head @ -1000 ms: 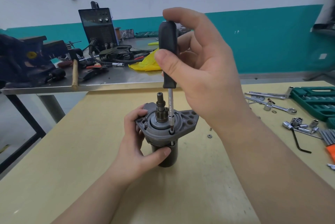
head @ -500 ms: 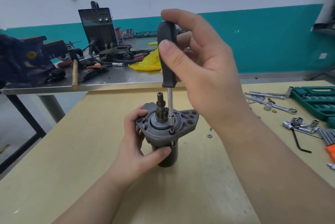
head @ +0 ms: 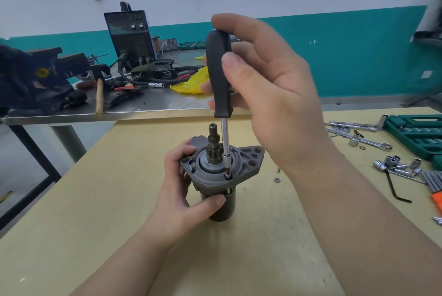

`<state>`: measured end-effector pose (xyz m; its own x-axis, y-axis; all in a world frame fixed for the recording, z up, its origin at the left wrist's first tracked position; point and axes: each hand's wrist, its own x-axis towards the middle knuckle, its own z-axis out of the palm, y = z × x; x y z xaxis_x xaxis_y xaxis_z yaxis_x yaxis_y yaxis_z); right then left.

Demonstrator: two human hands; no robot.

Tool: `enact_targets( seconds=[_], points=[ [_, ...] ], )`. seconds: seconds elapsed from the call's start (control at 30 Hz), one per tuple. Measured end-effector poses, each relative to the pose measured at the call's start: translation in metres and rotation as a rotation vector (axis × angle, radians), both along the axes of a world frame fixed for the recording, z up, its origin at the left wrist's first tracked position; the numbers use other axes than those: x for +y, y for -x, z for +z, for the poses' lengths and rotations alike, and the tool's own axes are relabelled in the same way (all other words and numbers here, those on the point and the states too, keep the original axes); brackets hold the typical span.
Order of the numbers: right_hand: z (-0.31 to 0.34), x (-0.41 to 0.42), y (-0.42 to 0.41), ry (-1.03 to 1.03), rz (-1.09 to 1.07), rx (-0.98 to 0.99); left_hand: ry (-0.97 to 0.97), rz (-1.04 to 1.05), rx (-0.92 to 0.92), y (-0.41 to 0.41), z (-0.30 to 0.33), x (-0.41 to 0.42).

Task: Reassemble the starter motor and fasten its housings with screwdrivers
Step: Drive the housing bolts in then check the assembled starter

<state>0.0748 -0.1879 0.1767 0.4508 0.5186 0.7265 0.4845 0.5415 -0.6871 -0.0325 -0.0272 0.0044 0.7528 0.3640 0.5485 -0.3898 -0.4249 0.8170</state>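
The starter motor (head: 241, 166) stands upright on the wooden table (head: 119, 188), grey housing and pinion shaft on top, dark cylinder body below. My left hand (head: 181, 200) wraps the motor's left side, thumb across the body. A black-handled screwdriver (head: 218, 75) stands vertical, its tip in a screw (head: 228, 175) on the housing's front rim. My right hand (head: 270, 94) grips the handle with thumb and fingertips.
A small nut (head: 277, 180) lies right of the motor. Wrenches (head: 358, 137), sockets (head: 394, 164), a hex key (head: 394, 188) and a green tool case (head: 421, 133) occupy the table's right side. Behind, a metal bench (head: 153, 101) carries a welder (head: 130, 34), a vise (head: 31, 78) and a hammer (head: 99, 99).
My right thumb has slid up and across the screwdriver handle, twisting it. The motor and my left hand stay put.
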Motion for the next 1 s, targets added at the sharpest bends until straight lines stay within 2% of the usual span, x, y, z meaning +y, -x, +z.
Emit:
enact_targets(
  seconds=[0.07,0.23,0.43,0.63,0.87,1.0],
  points=[
    [-0.0001,-0.0007,0.0005,0.007,0.007,-0.002,0.005,-0.002,-0.003,-0.0002,0.0006,-0.0007],
    [0.0019,0.0031,0.0007,-0.003,-0.131,-0.1,0.016,-0.002,-0.002,-0.0003,0.0021,-0.0026],
    [-0.0004,0.0005,-0.0007,-0.005,0.006,0.008,0.021,-0.009,0.0,-0.0001,0.0028,-0.0024],
    [0.001,0.0024,0.0013,-0.02,-0.144,-0.092,0.028,-0.001,0.002,-0.0007,0.0015,-0.0012],
    [-0.0019,0.0017,-0.0026,-0.003,-0.012,0.002,0.034,0.012,0.01,-0.0015,-0.0001,0.0002],
    [-0.0004,0.0038,0.0005,-0.012,-0.083,-0.073,0.029,0.014,0.011,-0.0012,-0.001,0.0009]
  ],
)
